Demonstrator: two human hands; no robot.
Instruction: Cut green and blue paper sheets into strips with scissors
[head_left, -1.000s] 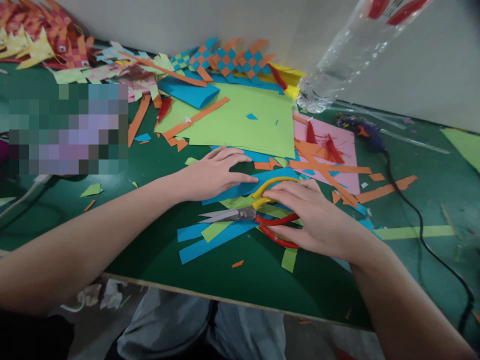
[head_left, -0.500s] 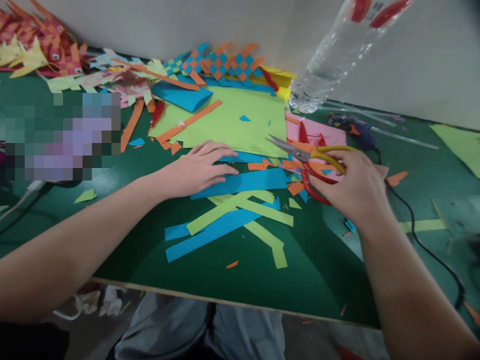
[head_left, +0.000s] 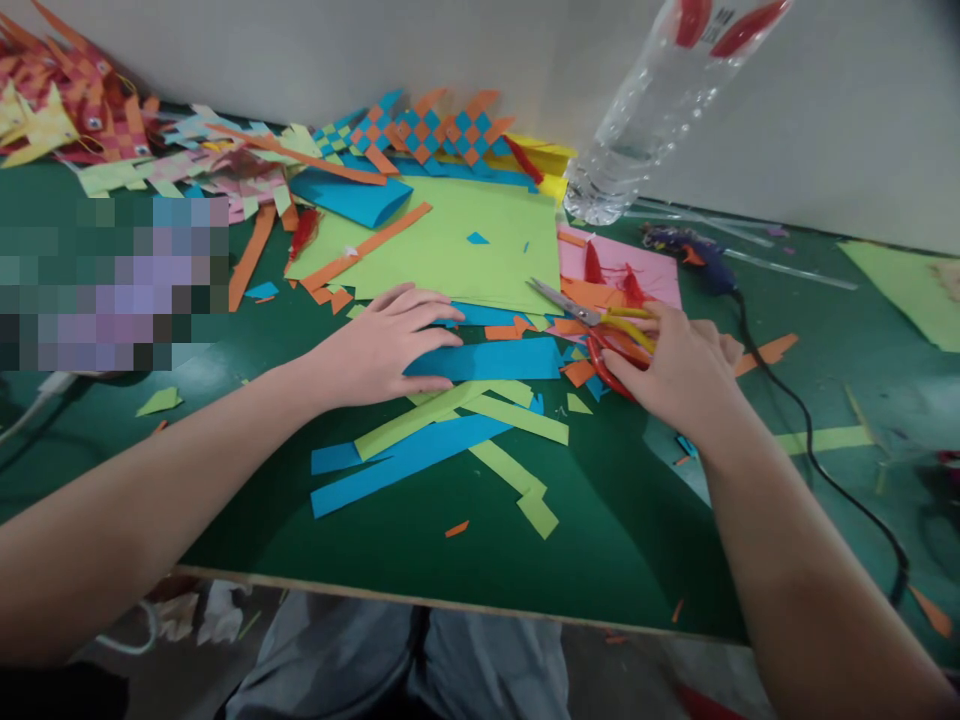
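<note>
My left hand (head_left: 390, 348) rests with spread fingers at the left end of a wide blue paper strip (head_left: 502, 358). Its thumb lies at the strip's near edge and the fingers at its far edge. In my right hand (head_left: 686, 370) is a pair of scissors (head_left: 585, 312) with red and yellow handles, low over orange scraps and pointing left. The blades look almost closed, with no paper between them. Behind my left hand lies a light green paper sheet (head_left: 457, 245). Closer to me, green strips (head_left: 420, 420) cross blue strips (head_left: 412, 465).
Woven paper fish (head_left: 424, 135) stand along the wall beside a tilted water bottle (head_left: 630, 130). A glue gun (head_left: 694, 255) lies at right, its black cord (head_left: 806, 415) running along the table. Pink paper (head_left: 660, 275) lies under red tassels. A blurred patch covers something at left.
The scissors' blades have drawn closer together, and my right hand has lowered slightly. My left thumb has moved apart from the fingers. The whole view has shifted a little.
</note>
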